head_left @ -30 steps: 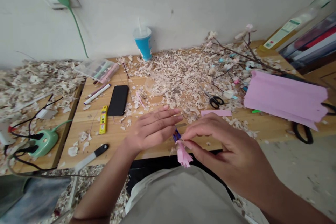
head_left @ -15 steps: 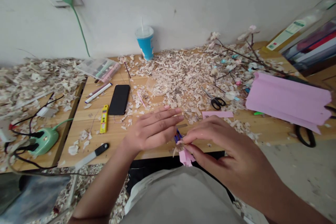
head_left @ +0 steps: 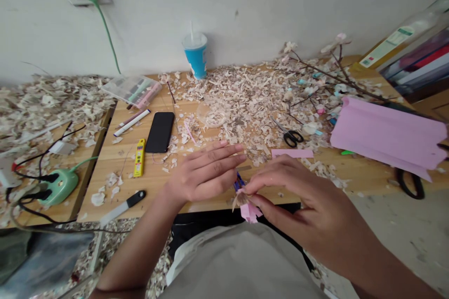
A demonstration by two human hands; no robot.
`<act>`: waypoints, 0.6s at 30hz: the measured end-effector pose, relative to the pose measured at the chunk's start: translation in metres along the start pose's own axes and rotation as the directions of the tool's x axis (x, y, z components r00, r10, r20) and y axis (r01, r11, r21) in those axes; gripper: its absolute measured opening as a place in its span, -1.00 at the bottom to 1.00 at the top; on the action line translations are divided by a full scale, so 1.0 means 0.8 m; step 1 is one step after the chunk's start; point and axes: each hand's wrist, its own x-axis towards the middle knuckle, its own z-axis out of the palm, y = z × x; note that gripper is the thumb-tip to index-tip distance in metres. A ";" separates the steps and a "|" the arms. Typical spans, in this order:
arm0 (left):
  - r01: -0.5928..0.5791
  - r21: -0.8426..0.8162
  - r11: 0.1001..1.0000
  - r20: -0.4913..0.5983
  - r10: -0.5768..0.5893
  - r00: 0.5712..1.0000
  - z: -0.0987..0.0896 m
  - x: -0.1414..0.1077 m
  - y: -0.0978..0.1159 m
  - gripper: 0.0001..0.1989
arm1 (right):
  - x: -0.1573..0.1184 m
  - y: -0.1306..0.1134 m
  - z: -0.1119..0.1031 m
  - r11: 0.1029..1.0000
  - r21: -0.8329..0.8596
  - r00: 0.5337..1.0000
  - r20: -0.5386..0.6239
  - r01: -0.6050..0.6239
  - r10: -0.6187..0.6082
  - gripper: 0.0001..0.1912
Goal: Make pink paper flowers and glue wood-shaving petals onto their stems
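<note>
My right hand pinches a small flower-like piece with pale, brownish petals between thumb and forefinger. A bit of pink paper hangs just below it, close to my shirt. My left hand is beside it, fingers long and pressed together, back of the hand upward. At its thumb tip shows a narrow dark-blue object, mostly covered by the hand and reaching to the flower-like piece. A pink paper strip and black-handled scissors lie beyond my right hand.
Dry pale shavings cover the back of the wooden table. Around lie a phone, yellow box, black-handled knife, marker case, blue cup, flowering branches and large pink paper. A green power strip trails cables at left.
The flower-like piece has turned slightly, and more of its brownish petals show. Both hands stay almost in place; the view has shifted a little.
</note>
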 end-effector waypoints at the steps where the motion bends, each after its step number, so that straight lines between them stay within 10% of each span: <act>1: 0.004 -0.006 1.000 -0.002 -0.004 1.000 0.000 0.000 0.000 -0.92 | 0.000 0.000 0.000 1.000 0.002 1.000 0.004 -0.002 0.001 -0.90; 12: 0.145 0.038 0.989 0.012 -0.146 0.989 -0.003 -0.033 -0.007 -0.82 | 0.007 0.035 -0.014 0.978 0.091 0.905 -0.371 -0.190 0.211 -0.85; 18: 0.290 0.169 0.942 -0.078 -0.281 0.957 -0.019 -0.098 -0.027 -0.77 | -0.022 0.129 0.014 0.932 -0.029 0.903 -0.263 -0.360 0.341 -0.52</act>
